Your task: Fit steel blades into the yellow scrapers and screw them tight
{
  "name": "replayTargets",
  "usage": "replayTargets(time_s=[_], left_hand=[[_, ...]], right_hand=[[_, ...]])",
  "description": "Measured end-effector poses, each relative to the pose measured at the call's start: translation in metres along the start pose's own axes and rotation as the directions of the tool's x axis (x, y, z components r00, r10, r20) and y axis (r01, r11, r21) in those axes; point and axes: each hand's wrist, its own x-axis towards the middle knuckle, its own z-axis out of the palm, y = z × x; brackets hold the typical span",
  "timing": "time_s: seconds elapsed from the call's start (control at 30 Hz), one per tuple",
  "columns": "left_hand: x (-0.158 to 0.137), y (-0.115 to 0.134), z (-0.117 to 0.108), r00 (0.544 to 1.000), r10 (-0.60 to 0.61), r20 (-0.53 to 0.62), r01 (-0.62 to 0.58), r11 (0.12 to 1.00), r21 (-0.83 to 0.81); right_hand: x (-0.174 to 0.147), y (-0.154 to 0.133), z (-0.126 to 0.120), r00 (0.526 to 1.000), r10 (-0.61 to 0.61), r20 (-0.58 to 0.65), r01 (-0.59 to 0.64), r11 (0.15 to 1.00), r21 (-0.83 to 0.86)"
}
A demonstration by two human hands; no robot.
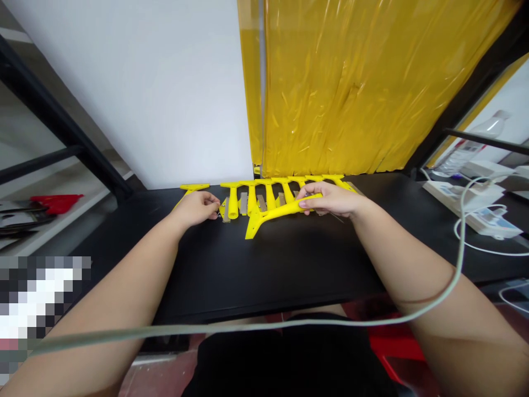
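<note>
My right hand (328,198) is closed around the grip of a yellow plastic scraper handle (268,214). Its forked wide head points left and toward me, just above the black tabletop. To the left, my left hand (197,208) has its thumb and fingers pinched together beside a small yellow and metal piece (225,210); whatever lies between the fingertips is too small to make out. Behind both hands runs a row of similar yellow handles (270,196), heads toward the wall, with flat greyish metal plates (243,203) between them. One more yellow handle (195,187) lies behind my left hand, partly hidden.
A pale cable (289,324) crosses in front of my forearms. On the right, white power strips (475,201) and a clear plastic bottle (475,140) sit by the black frame. The black table (264,270) backs onto a white panel and yellow plastic sheeting (351,82).
</note>
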Motion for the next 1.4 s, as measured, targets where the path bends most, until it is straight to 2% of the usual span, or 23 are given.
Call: replayTargets(time_s=[0.1, 0.2, 0.27, 0.37, 0.5, 0.57, 0.67, 0.8, 0.9, 1.0, 1.1, 1.17, 1.23, 1.27, 1.3, 1.33, 1.4], left_hand=[[-0.002, 0.001, -0.005, 0.995, 0.004, -0.103, -0.003, 1.000, 0.003], [-0.012, 0.012, -0.012, 0.983, -0.040, -0.177, 0.009, 0.985, -0.173], [-0.023, 0.024, -0.015, 0.991, -0.054, -0.123, 0.015, 0.954, -0.301], [-0.042, 0.044, -0.008, 0.996, 0.053, 0.073, -0.016, 0.897, -0.442], [-0.062, 0.069, 0.020, 0.936, 0.234, 0.263, -0.034, 0.803, -0.595], [-0.068, 0.077, 0.037, 0.904, 0.325, 0.279, -0.035, 0.705, -0.708], [-0.071, 0.083, 0.057, 0.895, 0.407, 0.180, -0.086, 0.554, -0.828], [-0.069, 0.084, 0.070, 0.920, 0.383, 0.086, -0.089, 0.418, -0.904], [-0.067, 0.085, 0.072, 0.925, 0.374, 0.066, -0.089, 0.382, -0.920], [-0.064, 0.084, 0.068, 0.942, 0.334, 0.008, -0.133, 0.397, -0.908], [-0.056, 0.075, 0.051, 0.969, 0.213, -0.125, -0.215, 0.477, -0.852], [-0.047, 0.062, 0.031, 0.960, 0.133, -0.247, -0.272, 0.651, -0.709], [-0.039, 0.046, 0.007, 0.902, 0.118, -0.416, -0.287, 0.883, -0.372], [-0.036, 0.039, -0.004, 0.874, 0.115, -0.473, -0.214, 0.963, -0.162], [-0.033, 0.032, -0.015, 0.865, 0.098, -0.492, -0.100, 0.995, 0.022], [-0.031, 0.027, -0.023, 0.878, 0.073, -0.473, 0.001, 0.988, 0.155], [-0.027, 0.019, -0.032, 0.911, 0.019, -0.413, 0.129, 0.936, 0.326]], right_hand=[[0.001, -0.001, 0.003, 1.000, -0.007, -0.015, 0.007, 0.999, 0.035], [0.003, -0.004, 0.010, 0.996, -0.031, -0.085, 0.042, 0.992, 0.122], [0.005, -0.007, 0.018, 0.988, -0.069, -0.138, 0.095, 0.976, 0.196], [0.009, -0.011, 0.031, 0.972, -0.133, -0.195, 0.185, 0.941, 0.285], [0.015, -0.011, 0.052, 0.942, -0.215, -0.257, 0.279, 0.929, 0.245], [0.015, -0.012, 0.063, 0.928, -0.274, -0.252, 0.321, 0.932, 0.169], [0.015, -0.013, 0.077, 0.893, -0.387, -0.230, 0.398, 0.917, 0.000], [0.014, -0.011, 0.087, 0.847, -0.493, -0.198, 0.468, 0.869, -0.161], [0.014, -0.008, 0.088, 0.873, -0.469, -0.135, 0.441, 0.877, -0.192], [0.012, -0.010, 0.086, 0.895, -0.439, -0.081, 0.415, 0.884, -0.215], [0.009, -0.013, 0.080, 0.906, -0.411, -0.099, 0.375, 0.889, -0.263], [0.008, -0.013, 0.072, 0.910, -0.389, -0.143, 0.329, 0.888, -0.320], [0.008, -0.012, 0.063, 0.904, -0.386, -0.184, 0.300, 0.880, -0.369], [0.009, -0.010, 0.059, 0.901, -0.388, -0.197, 0.293, 0.876, -0.382], [0.009, -0.009, 0.055, 0.899, -0.385, -0.207, 0.286, 0.876, -0.388], [0.009, -0.008, 0.051, 0.901, -0.377, -0.215, 0.275, 0.879, -0.390], [0.010, -0.006, 0.047, 0.908, -0.354, -0.224, 0.248, 0.886, -0.391]])
